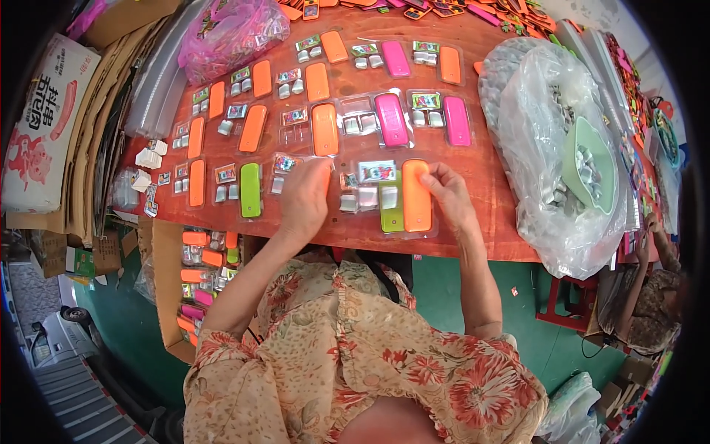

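Observation:
A clear plastic blister tray with an orange phone-shaped case [416, 196], small white pieces and a colourful sachet [377, 172] lies near the table's front edge. It overlaps another tray whose green case [391, 214] shows underneath. My right hand [452, 198] pinches the right edge of the upper tray, thumb and forefinger beside the orange case. To the left, my left hand [303, 198] is closed, its fingertips by a tray with a sachet [287, 163] and white pieces. What those fingers hold, if anything, is hidden. A tray with a green case [251, 190] lies farther left.
Rows of filled trays cover the red table [473, 233]. At right, a plastic bag [532, 177] holds a green scoop-like basin [580, 166]. A pink bag [229, 37] sits back left; a carton of packed trays [174, 296] stands below. Another person's arm [643, 251] shows far right.

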The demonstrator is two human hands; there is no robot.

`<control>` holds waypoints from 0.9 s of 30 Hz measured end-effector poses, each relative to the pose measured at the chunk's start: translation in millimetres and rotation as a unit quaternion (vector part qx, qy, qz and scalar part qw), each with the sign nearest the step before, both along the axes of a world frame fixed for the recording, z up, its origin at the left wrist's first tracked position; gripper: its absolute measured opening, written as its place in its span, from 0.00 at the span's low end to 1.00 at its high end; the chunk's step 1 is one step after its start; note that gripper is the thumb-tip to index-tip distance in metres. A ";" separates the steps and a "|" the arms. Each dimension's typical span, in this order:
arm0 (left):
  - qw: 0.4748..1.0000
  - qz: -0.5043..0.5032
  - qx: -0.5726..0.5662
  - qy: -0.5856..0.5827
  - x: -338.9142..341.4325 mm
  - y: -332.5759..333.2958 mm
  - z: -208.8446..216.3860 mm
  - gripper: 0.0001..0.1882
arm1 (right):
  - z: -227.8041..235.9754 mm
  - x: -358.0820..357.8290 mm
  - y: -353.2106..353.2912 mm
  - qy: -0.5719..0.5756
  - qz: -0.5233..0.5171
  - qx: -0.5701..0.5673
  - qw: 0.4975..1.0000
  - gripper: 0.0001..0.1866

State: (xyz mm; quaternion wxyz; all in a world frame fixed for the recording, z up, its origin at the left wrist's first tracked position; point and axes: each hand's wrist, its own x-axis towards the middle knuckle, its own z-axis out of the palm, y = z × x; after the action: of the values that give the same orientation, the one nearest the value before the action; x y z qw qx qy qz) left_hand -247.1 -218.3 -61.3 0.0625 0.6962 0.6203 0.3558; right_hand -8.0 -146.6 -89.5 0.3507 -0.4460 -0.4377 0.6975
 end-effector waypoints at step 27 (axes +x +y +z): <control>0.838 0.523 0.113 -0.107 -227.7 -114.8 -19.0 0.09 | 93.0 -278.2 25.7 -0.152 0.404 0.501 0.750 0.09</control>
State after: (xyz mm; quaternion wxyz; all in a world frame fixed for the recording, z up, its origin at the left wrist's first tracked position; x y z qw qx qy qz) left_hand -474.7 -333.1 -80.3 -0.1462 0.2279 0.8370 0.4756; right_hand -286.2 -120.9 3.5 0.1383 -0.0881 -0.9115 0.3771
